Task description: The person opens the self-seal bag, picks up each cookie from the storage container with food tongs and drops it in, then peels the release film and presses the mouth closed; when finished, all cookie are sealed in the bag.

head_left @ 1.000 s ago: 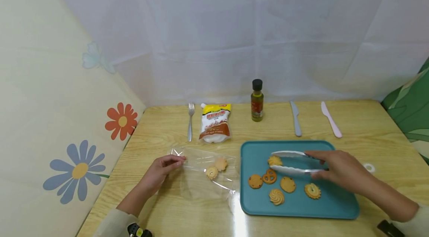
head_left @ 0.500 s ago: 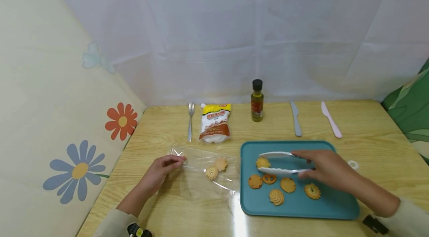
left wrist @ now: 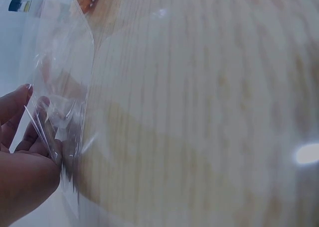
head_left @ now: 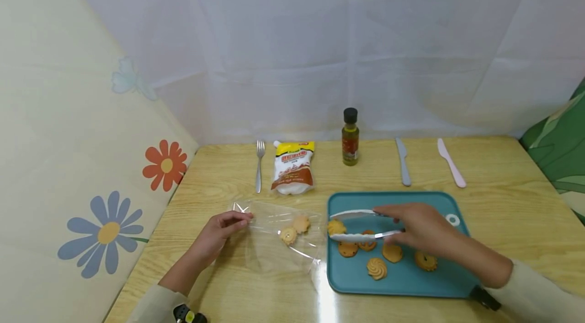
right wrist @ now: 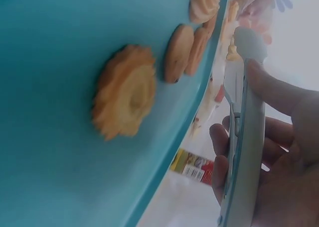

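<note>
My left hand (head_left: 218,235) pinches the edge of a clear plastic bag (head_left: 267,258) lying on the table; the left wrist view shows thumb and fingers at the crinkled film (left wrist: 72,107). Two cookies (head_left: 288,235) lie within the bag's outline. In my right hand (head_left: 420,226) is a pair of tongs (right wrist: 251,122), gripped between thumb and fingers. Their pale tips have a ridged yellow cookie (head_left: 336,227) between them, over the left rim of the teal tray (head_left: 411,286). Several more cookies lie on the tray, among them a swirl cookie (head_left: 377,268) and a partly covered pretzel (head_left: 367,245).
Behind the bag are a fork (head_left: 259,165) and a yellow, white and brown packet (head_left: 294,168). An oil bottle (head_left: 350,137) stands upright beyond the tray, with a grey knife (head_left: 403,163) and a pink knife (head_left: 451,163) to its right. A white cloth hangs at the back.
My right hand has carried the tongs and the ridged cookie left across the tray to its left rim. The left hand and the bag have stayed in place.
</note>
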A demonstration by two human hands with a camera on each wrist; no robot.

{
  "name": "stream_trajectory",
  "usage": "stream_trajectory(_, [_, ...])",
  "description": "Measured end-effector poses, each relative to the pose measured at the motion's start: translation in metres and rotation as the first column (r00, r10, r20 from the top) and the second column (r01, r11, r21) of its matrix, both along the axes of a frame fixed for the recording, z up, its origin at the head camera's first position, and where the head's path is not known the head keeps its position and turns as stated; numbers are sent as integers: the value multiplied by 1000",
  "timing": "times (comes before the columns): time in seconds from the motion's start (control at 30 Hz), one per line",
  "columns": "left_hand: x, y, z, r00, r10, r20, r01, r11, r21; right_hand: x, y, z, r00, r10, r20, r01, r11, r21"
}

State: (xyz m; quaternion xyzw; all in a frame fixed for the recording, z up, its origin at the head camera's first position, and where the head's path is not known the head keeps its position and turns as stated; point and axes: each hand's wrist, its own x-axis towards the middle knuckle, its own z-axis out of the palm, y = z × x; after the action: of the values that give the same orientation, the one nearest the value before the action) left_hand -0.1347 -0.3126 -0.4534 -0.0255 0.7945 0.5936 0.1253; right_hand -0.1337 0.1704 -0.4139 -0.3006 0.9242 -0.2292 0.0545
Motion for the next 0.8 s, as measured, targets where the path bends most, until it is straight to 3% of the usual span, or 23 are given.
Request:
stream_trajectory(0.23, [0,0,0,1000,-7,-4,7,1000,5,-3,-19,-1,998,65,-17,-66,997,-35])
stream_trajectory(0.47, [0,0,0,1000,-7,-3,7,1000,1,-7,-39,-2,996,84,33,-83,995,-47])
stream_trajectory(0.8, [0,0,-1,1000,-9,-7,9,1000,2,-10,-68,-1,994,112,-10,-113,993,-25])
